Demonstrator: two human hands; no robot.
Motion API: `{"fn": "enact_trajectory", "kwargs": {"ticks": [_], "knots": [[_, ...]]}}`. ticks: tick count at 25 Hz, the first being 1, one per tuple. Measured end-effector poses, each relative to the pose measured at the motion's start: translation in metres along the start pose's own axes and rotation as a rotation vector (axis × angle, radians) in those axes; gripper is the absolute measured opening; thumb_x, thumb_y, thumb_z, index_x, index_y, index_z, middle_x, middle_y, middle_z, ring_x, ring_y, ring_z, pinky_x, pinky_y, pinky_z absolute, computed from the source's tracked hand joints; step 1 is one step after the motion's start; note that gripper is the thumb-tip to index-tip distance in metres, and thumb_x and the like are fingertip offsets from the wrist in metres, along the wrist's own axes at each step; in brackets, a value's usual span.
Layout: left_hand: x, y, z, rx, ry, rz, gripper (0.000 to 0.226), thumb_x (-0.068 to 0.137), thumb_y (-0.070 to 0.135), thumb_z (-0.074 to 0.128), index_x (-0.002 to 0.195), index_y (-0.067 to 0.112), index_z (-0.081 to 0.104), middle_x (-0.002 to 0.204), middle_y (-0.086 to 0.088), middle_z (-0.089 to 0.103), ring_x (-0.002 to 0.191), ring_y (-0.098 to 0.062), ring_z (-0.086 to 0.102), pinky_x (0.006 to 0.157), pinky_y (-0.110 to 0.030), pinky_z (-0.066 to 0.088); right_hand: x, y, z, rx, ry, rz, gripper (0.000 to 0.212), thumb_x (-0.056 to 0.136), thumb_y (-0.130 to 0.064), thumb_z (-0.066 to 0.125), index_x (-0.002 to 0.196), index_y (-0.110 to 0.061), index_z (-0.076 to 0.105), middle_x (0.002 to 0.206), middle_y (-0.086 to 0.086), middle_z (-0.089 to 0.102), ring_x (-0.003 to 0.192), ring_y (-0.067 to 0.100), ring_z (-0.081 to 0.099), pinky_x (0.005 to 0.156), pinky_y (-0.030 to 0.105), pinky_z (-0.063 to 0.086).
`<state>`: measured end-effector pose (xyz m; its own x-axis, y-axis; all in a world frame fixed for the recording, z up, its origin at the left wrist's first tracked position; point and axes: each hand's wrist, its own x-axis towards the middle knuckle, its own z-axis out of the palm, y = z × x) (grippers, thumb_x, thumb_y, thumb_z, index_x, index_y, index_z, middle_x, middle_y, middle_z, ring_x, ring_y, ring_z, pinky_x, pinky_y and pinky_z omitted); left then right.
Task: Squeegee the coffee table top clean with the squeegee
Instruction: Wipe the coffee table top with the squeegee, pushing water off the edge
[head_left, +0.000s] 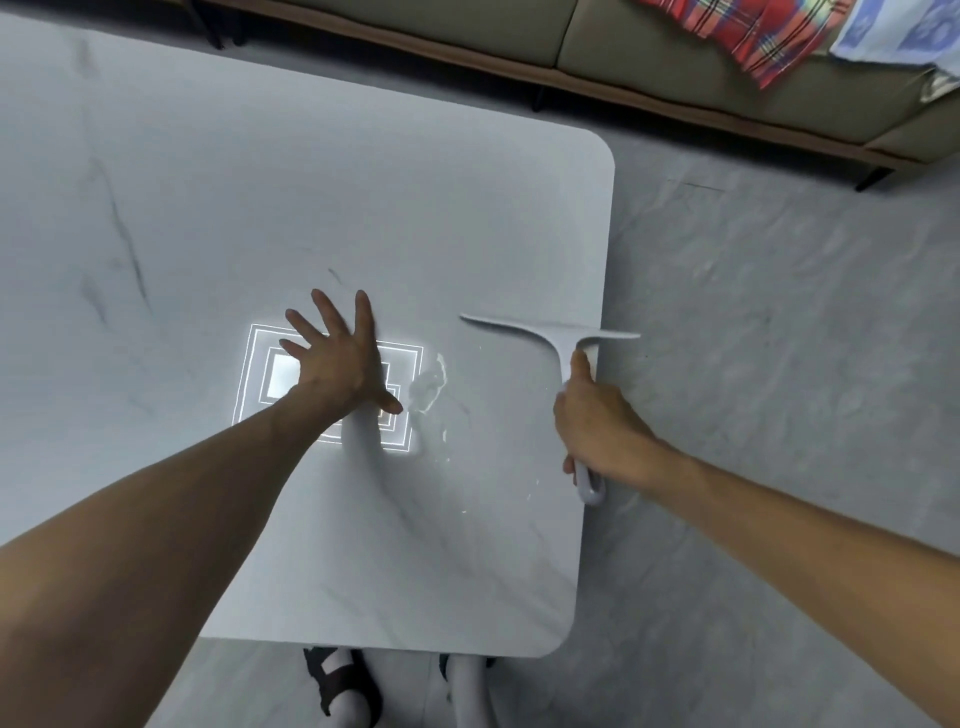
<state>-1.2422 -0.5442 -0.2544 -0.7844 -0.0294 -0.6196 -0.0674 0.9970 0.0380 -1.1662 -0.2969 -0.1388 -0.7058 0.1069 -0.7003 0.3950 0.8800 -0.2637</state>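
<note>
The coffee table top (311, 218) is glossy white marble with faint grey veins. My right hand (600, 426) is shut on the handle of a white squeegee (563, 335), whose wide blade lies across the table's right edge, partly overhanging the floor. My left hand (337, 358) is spread flat with fingers apart on the table's middle, over the bright reflection of a square ceiling light. Small wet streaks and droplets (434, 387) glisten between the two hands.
A grey-green sofa (649, 57) with a wooden base runs along the top, with a red plaid cloth (753, 36) and a blue patterned cloth (904, 31) on it. Grey marbled floor (779, 364) lies right of the table. My sandalled foot (337, 680) shows under the near edge.
</note>
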Motion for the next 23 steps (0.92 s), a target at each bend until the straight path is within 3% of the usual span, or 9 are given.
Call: {"fn": "enact_trajectory", "kwargs": {"ticks": [3, 6, 8, 11, 13, 16, 18, 20, 23], "knots": [[-0.009, -0.005, -0.001, -0.034, 0.031, 0.027, 0.151, 0.041, 0.062, 0.088, 0.152, 0.021, -0.007, 0.155, -0.031, -0.013, 0.138, -0.063, -0.005, 0.108, -0.071, 0.016, -0.004, -0.010, -0.014, 0.267, -0.032, 0.150, 0.029, 0.096, -0.008, 0.030, 0.122, -0.004, 0.040, 0.061, 0.009, 0.054, 0.035, 0.014, 0.055, 0.034, 0.017, 0.037], [-0.039, -0.012, 0.022, -0.034, 0.103, 0.036, 0.147, 0.039, 0.067, 0.085, 0.150, 0.015, 0.003, 0.152, -0.036, 0.004, 0.138, -0.061, 0.007, 0.109, -0.069, 0.020, 0.028, -0.034, -0.046, 0.391, 0.145, 0.120, 0.018, 0.093, -0.007, 0.029, 0.106, -0.013, 0.040, 0.071, 0.012, 0.057, 0.038, 0.018, 0.057, 0.041, 0.025, 0.042], [-0.071, -0.018, 0.044, -0.014, 0.068, -0.015, 0.153, 0.037, 0.067, 0.086, 0.151, 0.013, 0.001, 0.152, -0.038, 0.005, 0.138, -0.062, 0.008, 0.109, -0.068, 0.019, 0.062, -0.059, -0.067, 0.425, 0.217, 0.092, 0.023, 0.092, -0.005, 0.027, 0.109, -0.013, 0.039, 0.087, 0.013, 0.055, 0.049, 0.021, 0.058, 0.046, 0.028, 0.043], [-0.090, -0.029, 0.065, 0.046, 0.043, -0.010, 0.150, 0.045, 0.065, 0.085, 0.153, 0.008, -0.003, 0.153, -0.039, 0.001, 0.137, -0.065, 0.007, 0.109, -0.067, 0.022, 0.088, -0.084, -0.056, 0.333, 0.185, 0.060, 0.033, 0.094, -0.002, 0.028, 0.126, -0.006, 0.038, 0.109, 0.015, 0.054, 0.065, 0.024, 0.061, 0.054, 0.030, 0.050], [-0.089, -0.032, 0.065, 0.022, 0.030, 0.013, 0.147, 0.050, 0.063, 0.083, 0.153, 0.007, -0.005, 0.153, -0.040, -0.001, 0.137, -0.065, 0.005, 0.110, -0.067, 0.021, 0.083, -0.091, -0.031, 0.275, 0.192, 0.007, 0.044, 0.091, -0.003, 0.029, 0.134, -0.009, 0.036, 0.100, 0.012, 0.056, 0.060, 0.027, 0.063, 0.051, 0.029, 0.049], [-0.089, -0.033, 0.062, 0.058, 0.032, 0.029, 0.144, 0.053, 0.064, 0.082, 0.153, 0.007, -0.004, 0.153, -0.039, -0.001, 0.138, -0.064, 0.005, 0.111, -0.066, 0.022, 0.052, -0.078, 0.009, 0.002, 0.126, -0.204, 0.052, 0.095, -0.007, 0.031, 0.146, -0.013, 0.024, 0.092, 0.015, 0.049, 0.073, 0.029, 0.055, 0.066, 0.033, 0.043], [-0.091, -0.032, 0.060, 0.065, 0.026, 0.027, 0.144, 0.052, 0.067, 0.080, 0.153, 0.007, -0.004, 0.153, -0.039, 0.000, 0.138, -0.064, 0.007, 0.111, -0.065, 0.024, 0.035, -0.055, 0.019, -0.103, 0.118, -0.240, 0.055, 0.097, -0.012, 0.031, 0.150, -0.018, 0.019, 0.091, 0.015, 0.045, 0.077, 0.029, 0.049, 0.069, 0.034, 0.040], [-0.093, -0.033, 0.058, 0.077, 0.029, 0.024, 0.145, 0.051, 0.069, 0.079, 0.153, 0.007, -0.003, 0.153, -0.038, 0.001, 0.138, -0.063, 0.009, 0.111, -0.064, 0.025, 0.019, -0.028, 0.020, -0.160, 0.082, -0.244, 0.057, 0.097, -0.017, 0.031, 0.152, -0.026, 0.015, 0.088, 0.013, 0.047, 0.072, 0.028, 0.050, 0.065, 0.030, 0.039], [-0.097, -0.032, 0.055, 0.068, 0.007, 0.027, 0.145, 0.051, 0.070, 0.079, 0.153, 0.008, -0.004, 0.153, -0.038, 0.000, 0.138, -0.063, 0.008, 0.110, -0.063, 0.025, -0.010, 0.010, 0.015, -0.154, 0.020, -0.233, 0.058, 0.099, -0.021, 0.038, 0.153, -0.031, 0.019, 0.078, 0.003, 0.050, 0.056, 0.015, 0.047, 0.045, 0.024, 0.033]]}}
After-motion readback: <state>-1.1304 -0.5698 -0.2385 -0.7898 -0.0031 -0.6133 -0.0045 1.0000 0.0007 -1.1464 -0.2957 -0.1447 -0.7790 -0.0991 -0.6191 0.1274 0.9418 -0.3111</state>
